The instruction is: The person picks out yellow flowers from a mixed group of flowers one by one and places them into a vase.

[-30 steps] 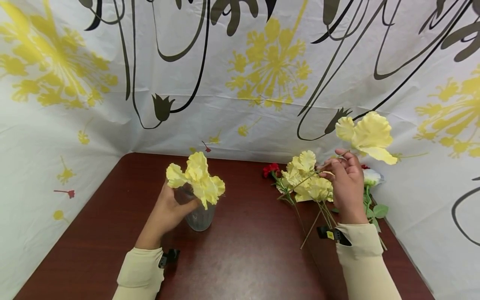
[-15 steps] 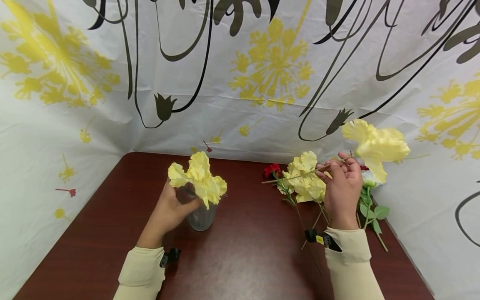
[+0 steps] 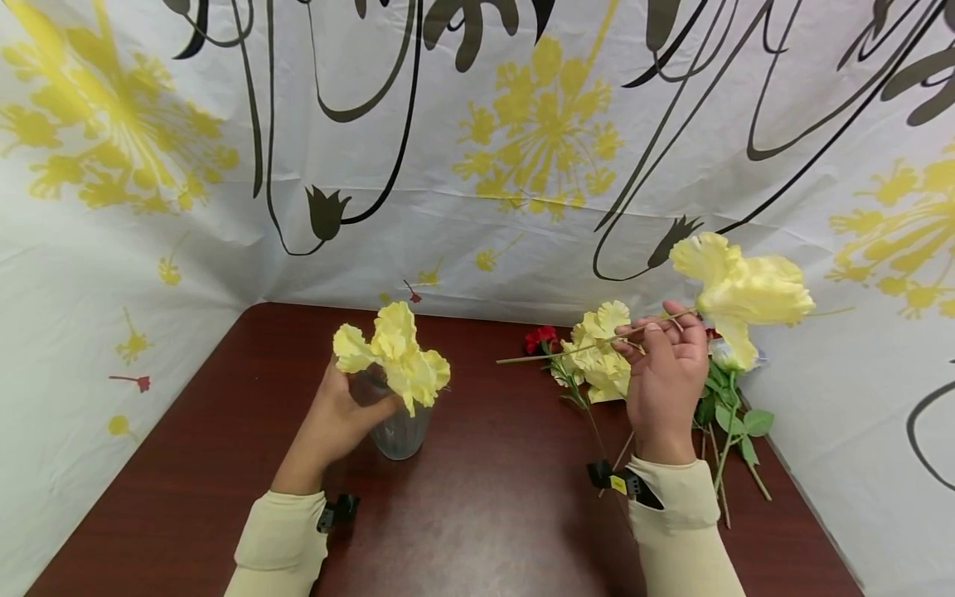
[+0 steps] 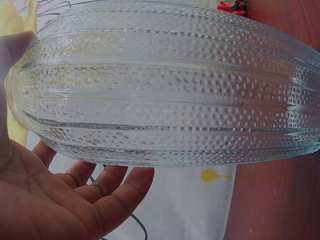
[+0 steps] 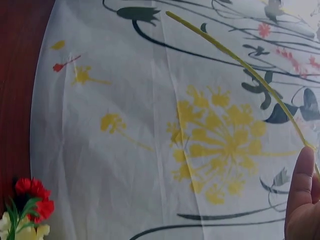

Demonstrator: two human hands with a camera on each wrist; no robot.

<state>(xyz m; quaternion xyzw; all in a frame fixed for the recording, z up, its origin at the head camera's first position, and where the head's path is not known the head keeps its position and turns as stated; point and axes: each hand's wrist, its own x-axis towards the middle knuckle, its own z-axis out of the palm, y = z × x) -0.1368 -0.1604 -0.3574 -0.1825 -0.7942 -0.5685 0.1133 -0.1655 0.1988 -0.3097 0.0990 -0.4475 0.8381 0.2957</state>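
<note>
My left hand (image 3: 333,423) holds a clear glass vase (image 3: 400,433) near its rim, thumb on one side and fingers on the other. Dimpled, ribbed glass of the vase (image 4: 165,90) fills the left wrist view. A yellow artificial flower (image 3: 399,352) stands in the vase, its bloom above the rim. Over the right side of the table my right hand (image 3: 666,381) pinches the stem of another yellow flower (image 3: 753,290). That bloom points right, and its bare stem (image 3: 533,359) reaches left. In the right wrist view, the thumb (image 5: 302,175) presses the stem (image 5: 240,62).
Several more yellow flowers (image 3: 597,352) lie on the dark red table (image 3: 477,514) beneath my right hand. Beside them are a red flower (image 3: 540,338) and a white flower (image 3: 734,355) with green leaves. A patterned white cloth (image 3: 418,166) hangs behind the table.
My right hand has moved left and slightly down with the yellow flower, whose stem has swung out towards the left. My left hand and the vase have hardly moved.
</note>
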